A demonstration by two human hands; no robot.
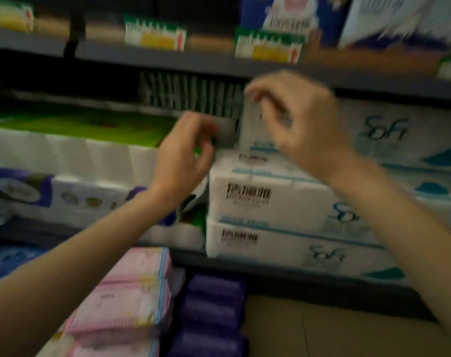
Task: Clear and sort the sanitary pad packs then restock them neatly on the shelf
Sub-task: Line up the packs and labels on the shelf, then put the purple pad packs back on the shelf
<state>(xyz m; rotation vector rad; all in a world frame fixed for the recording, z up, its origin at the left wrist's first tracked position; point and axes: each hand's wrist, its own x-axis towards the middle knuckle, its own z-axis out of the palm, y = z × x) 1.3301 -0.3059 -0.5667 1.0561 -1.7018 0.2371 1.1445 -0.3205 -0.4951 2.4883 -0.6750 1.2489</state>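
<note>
Although motion blur softens the whole view, the grey shelf (373, 81) fills most of it, its upper board running across the top with green, white and yellow price tags (269, 45) clipped along the edge. Below that board, on the right, sit stacked white and teal packs (283, 202) with barcodes facing outward and a script logo on their fronts; they lie flat, one on another, and reach the shelf's lower edge. To their left, white packs with green tops (72, 140) stand in a row, and beneath those lie packs printed in purple and white (26, 189). Lower down, outside the shelf and nearer the camera, a pile of pink packs (131, 300) rests just beside a pile of dark purple packs (214, 313), and a strip of tan floor (335, 331) shows on the right. Both bare forearms reach in from the bottom corners. The right hand (299, 122) is raised above the white and teal stack, its fingers curled down and pinching the top of a narrow white pack (250, 127) that stands upright on that stack. The left hand (185, 150) is just beside it at the gap between the green-topped row and the white stack, fingers curled inward; whether it holds anything cannot be told through the blur.
</note>
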